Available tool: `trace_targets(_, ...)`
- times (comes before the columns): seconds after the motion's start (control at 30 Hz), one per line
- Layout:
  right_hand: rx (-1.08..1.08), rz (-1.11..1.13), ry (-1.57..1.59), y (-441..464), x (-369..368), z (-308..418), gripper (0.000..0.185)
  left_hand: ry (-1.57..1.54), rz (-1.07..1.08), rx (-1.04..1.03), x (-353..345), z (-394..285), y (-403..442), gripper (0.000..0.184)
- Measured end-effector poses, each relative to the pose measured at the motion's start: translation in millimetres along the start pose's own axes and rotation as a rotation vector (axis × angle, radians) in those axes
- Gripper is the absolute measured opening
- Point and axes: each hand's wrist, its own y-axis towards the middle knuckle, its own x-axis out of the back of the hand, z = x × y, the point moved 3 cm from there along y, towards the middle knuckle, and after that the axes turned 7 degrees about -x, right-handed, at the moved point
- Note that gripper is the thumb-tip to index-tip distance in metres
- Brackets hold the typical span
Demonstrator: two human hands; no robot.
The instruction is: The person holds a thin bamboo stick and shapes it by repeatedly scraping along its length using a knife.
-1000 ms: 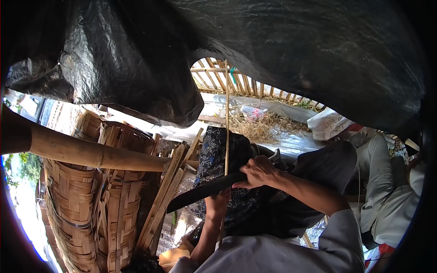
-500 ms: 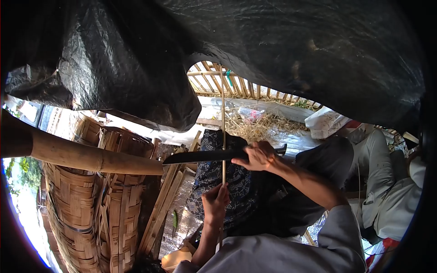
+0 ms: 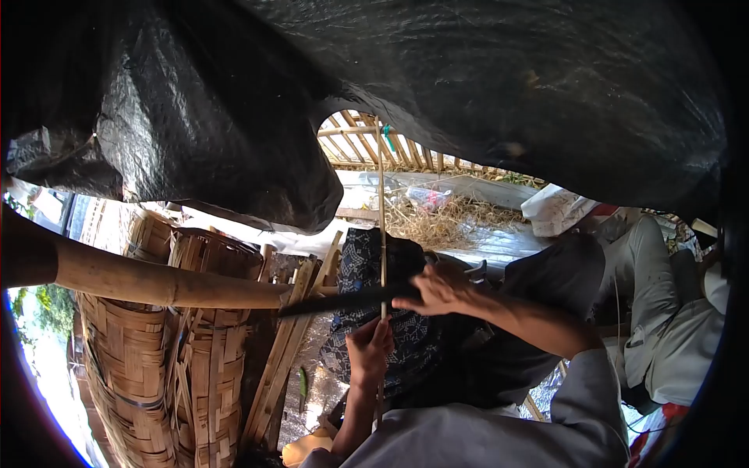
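My left hand (image 3: pixel 370 349) is closed around a long, thin bamboo strip (image 3: pixel 381 195) that stands upright in front of me. Just above it, my right hand (image 3: pixel 438 290) grips a machete (image 3: pixel 335 303) with a dark, broad blade. The blade points left and lies across the strip, a little above my left fingers. Most of the machete's handle is hidden by my right hand. Behind the strip, a dark patterned cloth (image 3: pixel 360 269) covers my leg.
Woven bamboo baskets (image 3: pixel 125 351) stand at the left, with bamboo slats (image 3: pixel 285 351) beside them. A thick bamboo pole (image 3: pixel 164 281) crosses from the left. Black plastic sheeting (image 3: pixel 499 86) hangs overhead. Another person's trousers (image 3: pixel 651 265) show at the right, near a white sack (image 3: pixel 555 209).
My right hand and the machete have moved down along the strip, closer to my left hand. The left hand keeps its hold in nearly the same place.
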Motion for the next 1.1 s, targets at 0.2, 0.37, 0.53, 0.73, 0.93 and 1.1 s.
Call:
trace_targets(0.2, -0.066, -0.256, -0.061, 28, 12, -38, 0.072, 0.072, -0.045, -0.017, 1, -5, -18, 0.019)
trace_targets(0.37, -0.09, -0.134, 0.109, 9, -16, -21, 0.074, 0.032, 0.013, 0.01, 5, -2, -9, 0.018)
trace_targets(0.53, 0.194, -0.173, -0.152, -9, -8, 7, 0.076, 0.101, -0.001, -0.006, 5, -5, -23, 0.015)
trace_targets(0.73, -0.206, -0.148, 0.024, 32, 9, -30, 0.076, 0.249, 0.017, -0.039, 0, -16, -20, 0.018)
trace_targets(0.93, 0.116, 0.144, -0.028, -17, 4, 30, 0.076, 0.157, 0.029, 0.02, 5, -4, -20, 0.015)
trace_targets(1.1, -0.248, -0.119, 0.016, 26, 11, -38, 0.077, 0.212, -0.055, 0.033, 5, -19, -42, 0.023)
